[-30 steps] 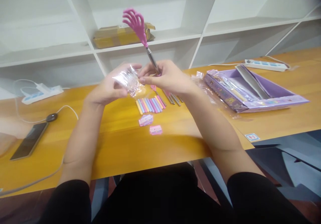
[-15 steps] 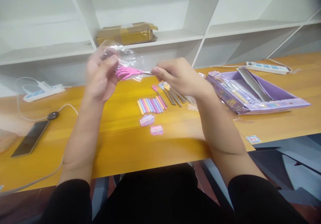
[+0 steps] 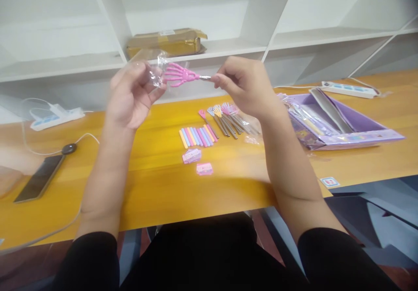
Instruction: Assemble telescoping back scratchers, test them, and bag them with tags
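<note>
My right hand (image 3: 243, 82) pinches the metal rod of a pink hand-shaped back scratcher (image 3: 181, 75), which is held level above the table. My left hand (image 3: 130, 93) is closed on a crumpled clear plastic bag (image 3: 156, 71) at the scratcher's finger end; the tips lie at or just inside the bag's edge. Below them lie several more back scratchers (image 3: 225, 119) with pink, blue and yellow heads. In front of these is a row of pastel-coloured sticks (image 3: 197, 136). Nearer me sit small printed cards (image 3: 191, 155) and another pink card stack (image 3: 204, 168).
At the right stands an open purple box (image 3: 362, 136) with wrapped items inside. A phone (image 3: 41, 178) and a power strip (image 3: 57, 118) are at the left, another power strip (image 3: 351, 89) at the back right. A taped carton (image 3: 165, 43) rests on the white shelf.
The pink back scratcher has come up and to the right, with more of its head out of the bag. My right hand has risen and shifted right; the bag has bunched at my left hand.
</note>
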Available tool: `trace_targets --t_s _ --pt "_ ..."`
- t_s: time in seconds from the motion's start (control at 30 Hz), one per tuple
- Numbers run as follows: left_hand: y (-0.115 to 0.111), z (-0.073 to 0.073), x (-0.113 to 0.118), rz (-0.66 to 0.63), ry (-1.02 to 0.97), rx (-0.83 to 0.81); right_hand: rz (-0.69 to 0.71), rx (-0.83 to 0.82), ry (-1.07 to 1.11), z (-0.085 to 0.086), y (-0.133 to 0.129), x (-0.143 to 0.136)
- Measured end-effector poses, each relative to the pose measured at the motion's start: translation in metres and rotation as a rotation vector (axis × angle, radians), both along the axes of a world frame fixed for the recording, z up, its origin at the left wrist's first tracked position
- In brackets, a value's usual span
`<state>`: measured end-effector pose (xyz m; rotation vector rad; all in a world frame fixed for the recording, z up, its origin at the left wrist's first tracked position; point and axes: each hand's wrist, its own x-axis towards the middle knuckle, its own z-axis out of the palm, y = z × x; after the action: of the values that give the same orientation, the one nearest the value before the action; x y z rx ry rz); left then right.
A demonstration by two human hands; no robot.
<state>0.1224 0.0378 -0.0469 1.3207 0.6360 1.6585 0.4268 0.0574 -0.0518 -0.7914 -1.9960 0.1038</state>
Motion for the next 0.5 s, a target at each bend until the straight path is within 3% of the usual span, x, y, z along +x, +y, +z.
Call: trace_targets --t_s 0.5 --pt "0.0042 -0.0054 0.0011 0.002 0.074 -0.057 0.042 -0.062 0.069 -0.0081 0.0083 -0.0044"
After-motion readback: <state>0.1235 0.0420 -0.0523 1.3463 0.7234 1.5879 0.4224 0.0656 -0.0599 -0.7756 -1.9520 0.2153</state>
